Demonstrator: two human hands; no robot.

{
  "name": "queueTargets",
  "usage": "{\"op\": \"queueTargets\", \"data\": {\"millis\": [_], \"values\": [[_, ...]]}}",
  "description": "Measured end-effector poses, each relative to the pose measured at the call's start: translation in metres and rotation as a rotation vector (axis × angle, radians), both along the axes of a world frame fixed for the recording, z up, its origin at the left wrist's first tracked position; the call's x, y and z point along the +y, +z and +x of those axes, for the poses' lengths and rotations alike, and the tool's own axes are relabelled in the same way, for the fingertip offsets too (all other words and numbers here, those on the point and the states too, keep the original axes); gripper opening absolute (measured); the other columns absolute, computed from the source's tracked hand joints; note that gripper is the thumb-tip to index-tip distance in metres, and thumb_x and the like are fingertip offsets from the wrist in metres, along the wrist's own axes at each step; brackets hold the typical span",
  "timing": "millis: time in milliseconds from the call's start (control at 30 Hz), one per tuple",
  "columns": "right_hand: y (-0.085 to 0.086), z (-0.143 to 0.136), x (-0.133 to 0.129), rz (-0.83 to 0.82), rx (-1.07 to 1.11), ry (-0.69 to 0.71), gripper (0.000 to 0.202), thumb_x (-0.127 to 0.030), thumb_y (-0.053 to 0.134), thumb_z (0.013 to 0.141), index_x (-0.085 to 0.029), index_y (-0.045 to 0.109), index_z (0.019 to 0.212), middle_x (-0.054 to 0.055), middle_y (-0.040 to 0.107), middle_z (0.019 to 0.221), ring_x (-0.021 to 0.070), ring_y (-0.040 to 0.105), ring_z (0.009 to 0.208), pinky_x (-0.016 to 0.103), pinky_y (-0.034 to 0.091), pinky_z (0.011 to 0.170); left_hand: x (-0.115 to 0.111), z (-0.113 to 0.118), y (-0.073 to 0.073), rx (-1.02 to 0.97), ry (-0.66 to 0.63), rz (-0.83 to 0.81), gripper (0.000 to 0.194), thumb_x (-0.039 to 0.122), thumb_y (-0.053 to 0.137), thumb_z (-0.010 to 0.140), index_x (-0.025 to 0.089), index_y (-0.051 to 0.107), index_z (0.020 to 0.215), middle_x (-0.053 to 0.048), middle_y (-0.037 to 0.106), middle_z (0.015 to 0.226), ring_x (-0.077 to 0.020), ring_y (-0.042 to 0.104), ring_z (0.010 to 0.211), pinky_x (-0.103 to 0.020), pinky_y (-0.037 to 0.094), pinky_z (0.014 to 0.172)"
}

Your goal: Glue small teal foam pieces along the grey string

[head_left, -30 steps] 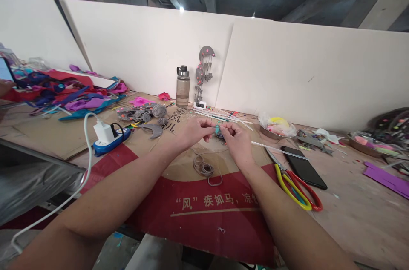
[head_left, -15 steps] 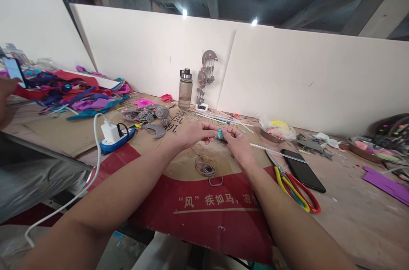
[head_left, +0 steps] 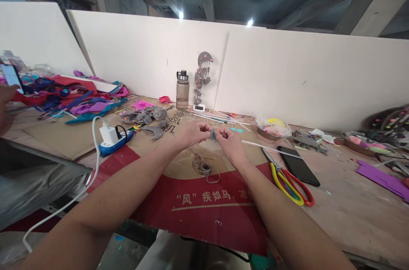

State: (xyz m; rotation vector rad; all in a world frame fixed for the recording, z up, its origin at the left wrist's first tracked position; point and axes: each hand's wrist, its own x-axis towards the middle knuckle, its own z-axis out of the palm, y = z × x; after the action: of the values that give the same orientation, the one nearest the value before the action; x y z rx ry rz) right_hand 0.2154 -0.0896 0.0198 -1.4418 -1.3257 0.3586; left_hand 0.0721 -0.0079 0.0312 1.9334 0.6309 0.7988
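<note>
My left hand and my right hand meet over the cardboard sheet, fingertips pinched. Between them is a small teal piece, gripped from both sides; its exact kind is too small to make out. Below the hands a loose coil of grey cord lies on the cardboard. Small light-blue scraps rest just beyond my right hand. Further back, a grey moon-shaped hanging ornament with pink dots is against the white board.
Scissors with red and yellow handles and a black phone lie to the right. A water bottle stands at the back. Left are a blue power strip, grey felt pieces and coloured cloth strips. Another person's hand holds a phone.
The view has shifted slightly, so things sit a little further left. My fingers have shifted a little around the teal piece, and both hands still grip it.
</note>
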Motion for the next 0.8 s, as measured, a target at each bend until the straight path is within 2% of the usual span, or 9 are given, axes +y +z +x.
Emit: {"op": "queueTargets", "data": {"millis": [100, 233, 400, 567, 667, 800], "values": [[0.002, 0.000, 0.000, -0.033, 0.050, 0.030, 0.027, -0.046, 0.054, 0.070, -0.019, 0.058, 0.067, -0.003, 0.048, 0.059, 0.0115, 0.036, 0.057, 0.026, 0.031, 0.054, 0.006, 0.000, -0.004, -0.010, -0.034, -0.025, 0.010, 0.025, 0.064, 0.072, 0.016, 0.062, 0.074, 0.007, 0.050, 0.050, -0.0043, 0.039, 0.042, -0.018, 0.028, 0.043], [0.001, 0.004, 0.001, -0.079, 0.108, 0.036, 0.027, -0.046, 0.055, 0.069, -0.019, 0.057, 0.066, -0.003, 0.048, 0.060, 0.0108, 0.036, 0.056, 0.026, 0.030, 0.054, 0.010, 0.001, -0.011, -0.056, -0.112, -0.155, 0.020, 0.034, 0.067, 0.074, 0.016, 0.061, 0.080, 0.006, 0.052, 0.050, -0.0060, 0.042, 0.041, -0.019, 0.029, 0.042], [-0.004, 0.010, 0.006, -0.072, 0.124, 0.023, 0.027, -0.045, 0.055, 0.067, -0.019, 0.057, 0.063, -0.001, 0.053, 0.062, 0.0115, 0.041, 0.057, 0.026, 0.032, 0.056, 0.007, 0.004, -0.015, -0.073, -0.212, -0.196, 0.031, 0.027, 0.076, 0.067, 0.017, 0.057, 0.088, 0.005, 0.059, 0.063, -0.0061, 0.050, 0.047, -0.019, 0.038, 0.046], [-0.003, 0.012, 0.006, -0.049, 0.120, 0.008, 0.027, -0.046, 0.058, 0.068, -0.018, 0.059, 0.066, -0.002, 0.055, 0.060, 0.0112, 0.042, 0.055, 0.025, 0.033, 0.054, 0.008, 0.003, -0.013, -0.034, -0.154, -0.205, 0.042, 0.030, 0.080, 0.064, 0.016, 0.058, 0.097, 0.002, 0.064, 0.072, -0.0083, 0.057, 0.056, -0.019, 0.042, 0.048], [0.000, 0.011, 0.004, -0.050, 0.108, -0.003, 0.027, -0.045, 0.058, 0.070, -0.019, 0.058, 0.065, -0.004, 0.049, 0.055, 0.0105, 0.038, 0.052, 0.024, 0.032, 0.051, 0.012, 0.000, -0.013, 0.001, -0.133, -0.156, 0.031, 0.039, 0.075, 0.069, 0.015, 0.064, 0.084, 0.001, 0.063, 0.068, -0.0072, 0.054, 0.055, -0.018, 0.041, 0.049], [0.003, 0.011, 0.002, -0.051, 0.082, -0.013, 0.027, -0.047, 0.056, 0.070, -0.020, 0.056, 0.064, -0.005, 0.048, 0.055, 0.0106, 0.037, 0.051, 0.024, 0.030, 0.049, 0.016, -0.002, -0.013, 0.001, -0.103, -0.115, 0.032, 0.046, 0.071, 0.072, 0.014, 0.065, 0.072, 0.001, 0.061, 0.064, -0.0059, 0.049, 0.051, -0.019, 0.039, 0.049]]}}
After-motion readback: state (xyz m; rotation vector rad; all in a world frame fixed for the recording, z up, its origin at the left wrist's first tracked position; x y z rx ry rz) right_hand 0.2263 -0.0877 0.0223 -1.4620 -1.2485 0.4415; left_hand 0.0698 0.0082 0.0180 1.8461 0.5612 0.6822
